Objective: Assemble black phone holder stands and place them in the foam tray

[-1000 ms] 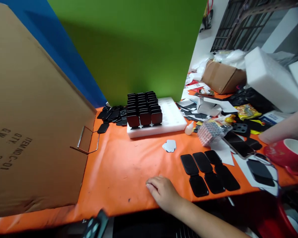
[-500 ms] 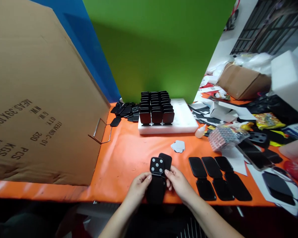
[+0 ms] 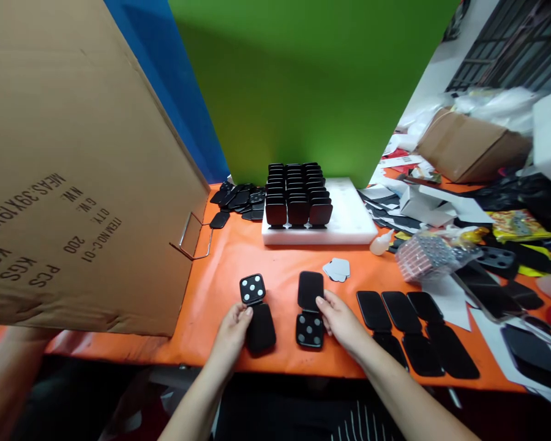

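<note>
My left hand [image 3: 232, 334] pinches a black hinged two-part plate [image 3: 261, 331] at its left edge. Its upper part shows several white dots; the lower part is plain black. A second black hinged plate [image 3: 310, 291] is gripped along its right side by my right hand [image 3: 342, 320], plain part on top and dotted part below. Both plates are just over the orange table, apart from each other. To the right of my right hand lie several similar black hinged plates [image 3: 395, 312] in a row. A little pile of whitish pieces [image 3: 337, 269] is beyond that hand.
At the back, rows of upright black plates [image 3: 297, 211] stand on a white foam block [image 3: 344, 236]. Loose black plates [image 3: 239, 201] lie left of it. A large carton [image 3: 96, 184] borders the left, with another person's arm [image 3: 16, 367] below. Clutter and a glue bottle [image 3: 381, 243] are at right.
My hands have moved apart. The two plates, overlapping before, are now separated, one in each hand. Another person's arm has appeared at lower left, and the view has shifted slightly.
</note>
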A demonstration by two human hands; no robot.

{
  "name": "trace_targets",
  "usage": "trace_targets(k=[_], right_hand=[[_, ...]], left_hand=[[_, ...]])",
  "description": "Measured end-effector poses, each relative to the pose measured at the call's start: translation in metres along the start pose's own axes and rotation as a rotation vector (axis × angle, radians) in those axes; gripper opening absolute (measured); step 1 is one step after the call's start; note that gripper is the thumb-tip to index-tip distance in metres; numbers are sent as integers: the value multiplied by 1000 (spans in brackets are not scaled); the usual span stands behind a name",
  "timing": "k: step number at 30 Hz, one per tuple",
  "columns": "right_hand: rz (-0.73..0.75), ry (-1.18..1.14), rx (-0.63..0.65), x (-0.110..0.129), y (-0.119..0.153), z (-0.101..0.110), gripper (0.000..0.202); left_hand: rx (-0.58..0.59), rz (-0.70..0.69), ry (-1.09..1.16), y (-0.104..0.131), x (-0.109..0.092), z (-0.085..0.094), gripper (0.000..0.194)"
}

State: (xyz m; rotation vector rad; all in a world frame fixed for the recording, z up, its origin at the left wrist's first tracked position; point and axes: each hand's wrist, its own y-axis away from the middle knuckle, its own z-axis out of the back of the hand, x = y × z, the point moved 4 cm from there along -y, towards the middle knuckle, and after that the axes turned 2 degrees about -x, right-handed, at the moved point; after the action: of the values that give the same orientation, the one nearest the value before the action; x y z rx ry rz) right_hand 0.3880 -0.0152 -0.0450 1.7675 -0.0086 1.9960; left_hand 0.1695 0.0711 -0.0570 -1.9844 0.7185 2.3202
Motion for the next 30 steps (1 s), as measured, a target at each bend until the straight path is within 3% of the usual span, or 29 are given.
trace_targets(k=[3,6,9,11,14,16,18,19,20,22,25,27,30], right_hand=[[354,481,108,37,-11,0,22],[727,952,268,66,-20,-28,18],[937,1128,379,76,-20,-60,18],[967,1102,345,72,-9,-70,14],[831,934,250,46,29,-64,22],[708,816,311,17,65,-56,23],[619,735,430,-15,102,-47,21],[550,693,425,-29,118,-39,20],[460,658,374,-42,130,-28,20],[232,596,135,-63,150,3,23],[-17,519,-268,-80,174,57,27],[-44,477,-468,-80,183,90,27],[38,493,-671,-66,176,139,23]], left_hand=[[-42,-56,-132,-13,-3,23,43],[-71,-100,-314,-16,-9,28,46],[-123,-143,-503,-8,-17,23,45],[-178,-215,-633,-1,-20,20,46],[-176,-491,-957,8,-22,9,47],[-29,-689,-1177,11,-18,-6,46],[182,-792,-1292,12,-12,-22,48],[266,-817,-1327,11,-11,-30,49],[322,-830,-1350,11,-10,-37,50],[341,-828,-1378,11,-12,-51,51],[237,-793,-1401,13,-14,-65,48],[194,-780,-1400,17,-12,-72,48],[195,-799,-1380,23,-10,-77,53]])
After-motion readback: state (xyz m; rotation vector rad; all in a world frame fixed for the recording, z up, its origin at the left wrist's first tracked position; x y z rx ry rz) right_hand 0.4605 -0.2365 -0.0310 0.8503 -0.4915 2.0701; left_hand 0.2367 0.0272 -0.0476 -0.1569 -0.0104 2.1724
